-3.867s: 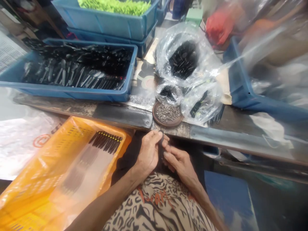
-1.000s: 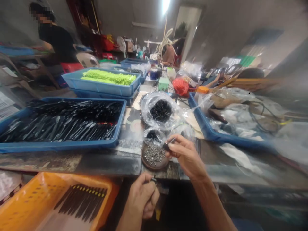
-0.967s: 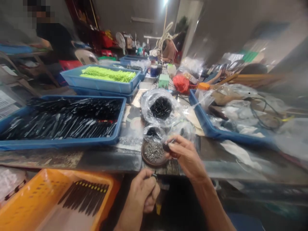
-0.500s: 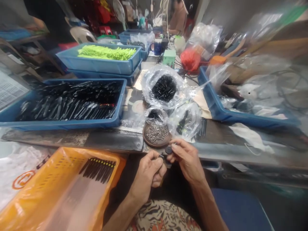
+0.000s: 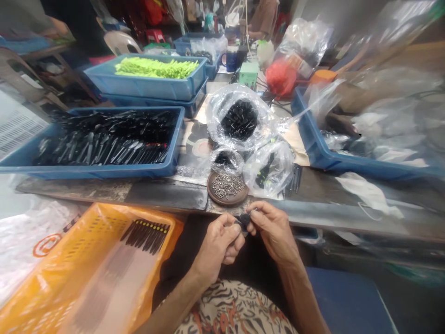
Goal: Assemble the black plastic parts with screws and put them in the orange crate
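A: Hands?

B: Lower centre of frame, at the near edge of the worktop [image 5: 172, 195]. Right hand [image 5: 274, 229]: fingers pinching a small round black part [image 5: 245, 219]. Left hand [image 5: 220, 246]: thumb and forefinger closed on a dark piece [image 5: 238, 224], mostly hidden. Contact between the two pieces: cannot tell.

A: Surface?

B: Worn, stained, strips along the front edge. Mid-frame, a round brown dish [image 5: 227, 202] of small metal fasteners [image 5: 226, 185]. Against it, a small clear bag [image 5: 238, 160]; behind, a large clear bag [image 5: 217, 116] of short black parts. Third clear bag [image 5: 283, 164] just right of the dish.

A: Sides?

B: Left of frame, blue tray [image 5: 104, 172] packed with slender black pieces. Beyond it, stacked trays, lime-green strips [image 5: 156, 68] in the upper one. Right, blue bin [image 5: 314, 144] holding crumpled plastic. Lower left, below the worktop, orange crate [image 5: 90, 232]; yellow-dotted dark handles [image 5: 143, 235] in a row inside.

A: Room?

B: Crowded, edges blurred. Upper left: pale plastic chair [image 5: 121, 42], red stool [image 5: 155, 35]. Top, right of centre: person in brown [image 5: 264, 19], partly cut off. Blue mug [image 5: 231, 60] beside a green box [image 5: 248, 73].
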Action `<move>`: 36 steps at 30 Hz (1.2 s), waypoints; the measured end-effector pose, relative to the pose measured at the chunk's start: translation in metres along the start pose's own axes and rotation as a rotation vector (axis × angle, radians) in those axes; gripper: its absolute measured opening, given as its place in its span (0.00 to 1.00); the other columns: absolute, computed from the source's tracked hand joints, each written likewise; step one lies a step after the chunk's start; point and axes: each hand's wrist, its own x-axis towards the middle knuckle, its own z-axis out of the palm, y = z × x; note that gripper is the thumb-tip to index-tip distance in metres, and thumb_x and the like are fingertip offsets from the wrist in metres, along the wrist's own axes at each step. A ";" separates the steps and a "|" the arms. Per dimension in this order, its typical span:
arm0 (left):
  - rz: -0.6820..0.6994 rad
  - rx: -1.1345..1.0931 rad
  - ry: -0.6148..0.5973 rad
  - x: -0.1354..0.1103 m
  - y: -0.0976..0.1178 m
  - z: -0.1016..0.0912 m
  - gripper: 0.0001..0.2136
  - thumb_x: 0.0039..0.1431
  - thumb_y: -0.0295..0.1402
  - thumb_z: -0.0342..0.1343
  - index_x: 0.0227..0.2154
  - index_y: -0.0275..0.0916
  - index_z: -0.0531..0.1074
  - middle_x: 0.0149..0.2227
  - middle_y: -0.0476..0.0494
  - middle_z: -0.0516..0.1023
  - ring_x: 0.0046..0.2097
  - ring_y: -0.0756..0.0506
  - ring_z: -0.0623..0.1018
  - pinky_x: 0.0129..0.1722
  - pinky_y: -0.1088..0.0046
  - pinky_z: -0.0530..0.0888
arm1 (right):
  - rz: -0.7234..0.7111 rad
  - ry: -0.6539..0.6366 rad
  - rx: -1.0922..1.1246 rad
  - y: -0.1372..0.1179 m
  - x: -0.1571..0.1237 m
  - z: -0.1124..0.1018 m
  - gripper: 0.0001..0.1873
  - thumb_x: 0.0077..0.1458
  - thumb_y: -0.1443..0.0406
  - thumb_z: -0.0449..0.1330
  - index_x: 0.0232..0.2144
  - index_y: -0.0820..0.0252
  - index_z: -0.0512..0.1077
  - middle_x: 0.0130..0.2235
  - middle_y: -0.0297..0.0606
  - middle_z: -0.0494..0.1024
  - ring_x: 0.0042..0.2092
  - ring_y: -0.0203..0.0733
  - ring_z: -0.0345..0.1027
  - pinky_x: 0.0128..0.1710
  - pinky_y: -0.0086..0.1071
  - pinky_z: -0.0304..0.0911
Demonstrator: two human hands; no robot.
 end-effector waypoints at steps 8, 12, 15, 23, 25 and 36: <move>-0.024 0.188 0.020 -0.004 -0.008 -0.002 0.09 0.59 0.39 0.49 0.30 0.40 0.59 0.19 0.57 0.61 0.17 0.58 0.51 0.15 0.84 0.48 | 0.003 -0.030 -0.062 0.008 -0.011 -0.006 0.06 0.54 0.63 0.61 0.33 0.61 0.72 0.21 0.31 0.71 0.24 0.29 0.62 0.24 0.21 0.58; 0.083 0.462 0.004 -0.005 -0.011 -0.004 0.09 0.61 0.38 0.45 0.29 0.39 0.61 0.19 0.55 0.62 0.19 0.56 0.57 0.18 0.81 0.55 | 0.021 -0.044 -0.024 0.014 -0.018 -0.012 0.06 0.53 0.63 0.62 0.33 0.61 0.73 0.22 0.33 0.73 0.24 0.30 0.62 0.25 0.23 0.58; 0.194 0.744 0.033 -0.006 -0.013 -0.004 0.07 0.62 0.33 0.42 0.28 0.39 0.59 0.20 0.54 0.63 0.22 0.54 0.62 0.24 0.78 0.60 | 0.062 -0.017 -0.044 0.020 -0.026 -0.019 0.07 0.52 0.63 0.63 0.34 0.60 0.75 0.24 0.34 0.74 0.26 0.33 0.64 0.27 0.25 0.59; 0.252 1.289 0.021 -0.003 -0.027 -0.008 0.03 0.60 0.31 0.42 0.33 0.41 0.60 0.22 0.48 0.65 0.21 0.49 0.64 0.23 0.72 0.55 | 0.124 0.100 -0.208 0.033 -0.041 -0.034 0.08 0.48 0.61 0.64 0.31 0.60 0.75 0.22 0.32 0.71 0.22 0.32 0.60 0.22 0.26 0.56; 0.289 1.311 0.031 -0.003 -0.032 -0.009 0.03 0.61 0.31 0.44 0.32 0.41 0.61 0.22 0.48 0.66 0.20 0.49 0.64 0.22 0.72 0.55 | 0.124 0.077 -0.231 0.034 -0.041 -0.035 0.07 0.49 0.62 0.64 0.31 0.60 0.75 0.22 0.32 0.71 0.22 0.33 0.60 0.23 0.27 0.57; 0.291 1.313 0.009 -0.006 -0.031 -0.012 0.04 0.59 0.28 0.45 0.28 0.41 0.59 0.21 0.48 0.64 0.21 0.47 0.66 0.24 0.72 0.58 | 0.051 -0.018 -0.352 0.027 -0.038 -0.028 0.04 0.52 0.64 0.61 0.30 0.58 0.75 0.23 0.31 0.68 0.23 0.32 0.61 0.24 0.27 0.57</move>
